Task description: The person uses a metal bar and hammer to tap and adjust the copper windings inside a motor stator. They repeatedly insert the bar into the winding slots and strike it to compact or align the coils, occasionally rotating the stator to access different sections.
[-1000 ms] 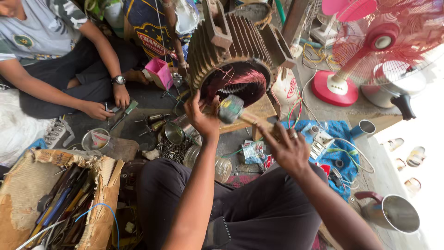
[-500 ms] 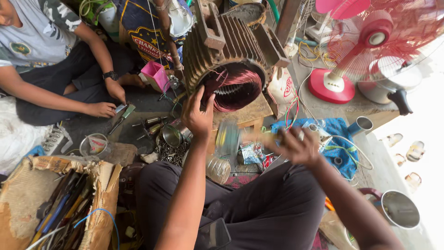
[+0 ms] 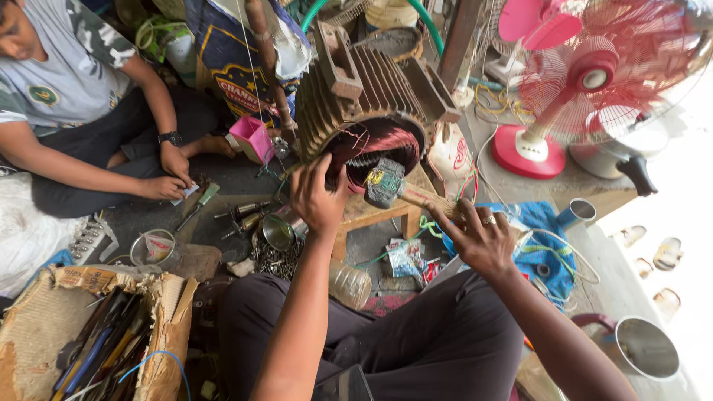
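Head view shows the left hand (image 3: pixel 316 197) with fingers spread and loosely curled, fingertips pressed on the lower rim of the finned motor housing (image 3: pixel 364 96), just below its reddish copper windings (image 3: pixel 386 145). To its right, the right hand (image 3: pixel 481 241) is clenched around the wooden handle of a mallet (image 3: pixel 394 186), whose worn head sits just in front of the windings, between both hands. Left of the left hand, a small metal cup (image 3: pixel 277 230) lies among scattered tools, and another person's hand (image 3: pixel 160 187) rests on the floor.
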